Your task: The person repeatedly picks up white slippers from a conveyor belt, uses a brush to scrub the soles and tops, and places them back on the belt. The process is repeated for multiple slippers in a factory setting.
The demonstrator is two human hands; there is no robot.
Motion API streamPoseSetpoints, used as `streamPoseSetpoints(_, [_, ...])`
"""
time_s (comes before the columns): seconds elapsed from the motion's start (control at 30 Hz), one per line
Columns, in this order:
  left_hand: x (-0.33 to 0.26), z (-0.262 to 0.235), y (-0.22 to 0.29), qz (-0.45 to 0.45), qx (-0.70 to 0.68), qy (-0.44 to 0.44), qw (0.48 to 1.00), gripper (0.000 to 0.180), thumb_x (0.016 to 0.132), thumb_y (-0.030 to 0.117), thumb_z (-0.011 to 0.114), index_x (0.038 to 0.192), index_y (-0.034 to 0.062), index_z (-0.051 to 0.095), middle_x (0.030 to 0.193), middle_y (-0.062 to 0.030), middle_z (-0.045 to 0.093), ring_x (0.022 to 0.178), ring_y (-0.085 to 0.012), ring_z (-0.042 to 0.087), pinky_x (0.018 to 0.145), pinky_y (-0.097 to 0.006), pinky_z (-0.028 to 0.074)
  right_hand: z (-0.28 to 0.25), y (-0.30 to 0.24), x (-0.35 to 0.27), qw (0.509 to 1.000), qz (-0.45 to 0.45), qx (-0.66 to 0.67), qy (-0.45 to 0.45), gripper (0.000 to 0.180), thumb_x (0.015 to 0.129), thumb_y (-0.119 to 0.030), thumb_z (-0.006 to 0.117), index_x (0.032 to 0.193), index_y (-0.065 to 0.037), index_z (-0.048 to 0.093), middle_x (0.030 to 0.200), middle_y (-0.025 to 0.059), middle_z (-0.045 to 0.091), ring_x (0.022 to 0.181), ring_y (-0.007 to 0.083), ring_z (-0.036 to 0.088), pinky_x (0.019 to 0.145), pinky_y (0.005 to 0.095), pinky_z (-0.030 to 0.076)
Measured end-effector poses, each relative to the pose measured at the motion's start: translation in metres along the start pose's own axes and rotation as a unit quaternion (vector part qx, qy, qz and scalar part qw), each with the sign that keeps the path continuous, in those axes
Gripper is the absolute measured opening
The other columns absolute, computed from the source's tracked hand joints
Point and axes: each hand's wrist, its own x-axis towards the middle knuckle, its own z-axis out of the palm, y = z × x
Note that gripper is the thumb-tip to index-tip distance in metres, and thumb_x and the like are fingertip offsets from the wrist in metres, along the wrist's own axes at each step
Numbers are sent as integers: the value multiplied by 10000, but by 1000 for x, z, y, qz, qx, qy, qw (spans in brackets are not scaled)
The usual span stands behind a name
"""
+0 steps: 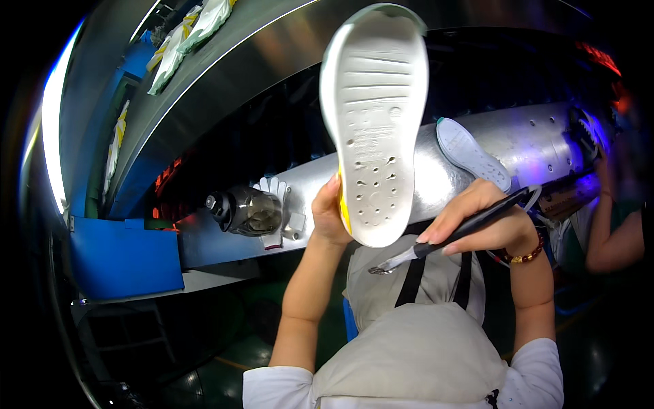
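Metal bench (310,178) behind held sole (375,140), bottle (253,213), glove (273,185)

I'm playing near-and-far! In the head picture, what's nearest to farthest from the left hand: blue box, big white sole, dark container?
1. Big white sole: held in the left hand.
2. Dark container: left of the hand.
3. Blue box: farther left.
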Motion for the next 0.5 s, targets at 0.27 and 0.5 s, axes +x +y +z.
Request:
streamPoseSetpoints(0.27, [-8, -8, 10, -171, 9, 23, 985, 563, 734, 356, 465, 1154, -16, 420, 1059, -192, 516, 878, -252, 558, 762, -319, 453, 0, -7, -1, 993, 35, -65, -93, 186, 614, 34, 673, 791, 10, 621, 854, 149, 619, 811, 228, 610, 758, 290, 478])
streamPoseSetpoints(0.5, [1, 22, 24, -373, 227, 156, 886, 516, 702, 366, 499, 1042, -23, 512, 957, -166, 567, 739, -188, 577, 647, -246, 452, -14, -5, 2, 981, 34, -117, -153, 186, 678, -12, 635, 863, 0, 618, 864, 135, 620, 808, 215, 607, 747, 268, 472])
